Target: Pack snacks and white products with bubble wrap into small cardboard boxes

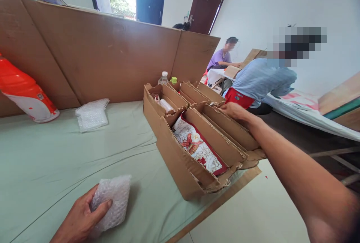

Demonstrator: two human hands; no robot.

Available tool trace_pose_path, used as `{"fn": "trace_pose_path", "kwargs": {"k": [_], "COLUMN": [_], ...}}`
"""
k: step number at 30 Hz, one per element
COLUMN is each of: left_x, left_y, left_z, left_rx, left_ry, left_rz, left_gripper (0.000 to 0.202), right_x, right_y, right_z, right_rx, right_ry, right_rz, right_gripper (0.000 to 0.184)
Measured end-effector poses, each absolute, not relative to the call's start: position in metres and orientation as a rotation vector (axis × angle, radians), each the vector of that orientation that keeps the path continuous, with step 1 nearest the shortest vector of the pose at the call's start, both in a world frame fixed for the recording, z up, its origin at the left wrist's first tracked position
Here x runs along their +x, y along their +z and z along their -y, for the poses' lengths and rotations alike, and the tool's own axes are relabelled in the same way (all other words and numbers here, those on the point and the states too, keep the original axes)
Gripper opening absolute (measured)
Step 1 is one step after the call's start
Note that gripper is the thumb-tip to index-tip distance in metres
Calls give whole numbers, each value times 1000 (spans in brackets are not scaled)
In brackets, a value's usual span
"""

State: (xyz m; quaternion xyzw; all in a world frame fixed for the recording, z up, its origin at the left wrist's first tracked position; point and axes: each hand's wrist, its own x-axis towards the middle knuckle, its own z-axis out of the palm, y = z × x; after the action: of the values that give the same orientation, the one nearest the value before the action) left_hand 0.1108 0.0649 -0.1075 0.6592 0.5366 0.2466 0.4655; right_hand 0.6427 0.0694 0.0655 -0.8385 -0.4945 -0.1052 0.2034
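Two hands are out over the green-covered table (56, 153). The left hand (80, 216) pinches a wad of bubble wrap (112, 201) between thumb and fingers, low at the near edge. The right hand (234, 111) touches the far rim of the open cardboard boxes (180, 164); whether its fingers grip cannot be told. A red patterned packet (198, 145) lies in the nearest compartment.

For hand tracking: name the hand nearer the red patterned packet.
Right. The right hand is at the cardboard box, by the red patterned packet; the left hand grips bubble wrap, far off.
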Motion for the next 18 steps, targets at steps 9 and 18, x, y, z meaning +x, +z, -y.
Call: {"fn": "trace_pose_path", "kwargs": {"k": [9, 18], "left_x": [133, 155], "left_y": [-51, -29], "left_z": [-61, -68], "left_rx": [1880, 1984], "left_ry": [1027, 803], "left_rz": [-1007, -707], "left_gripper": [31, 21], "right_x": [490, 482], "right_y": [115, 110], "right_z": [-23, -85], "right_rx": [-1539, -1501], "right_ry": [-551, 184], "right_rz": [1367, 1545], "right_gripper": [20, 28]}}
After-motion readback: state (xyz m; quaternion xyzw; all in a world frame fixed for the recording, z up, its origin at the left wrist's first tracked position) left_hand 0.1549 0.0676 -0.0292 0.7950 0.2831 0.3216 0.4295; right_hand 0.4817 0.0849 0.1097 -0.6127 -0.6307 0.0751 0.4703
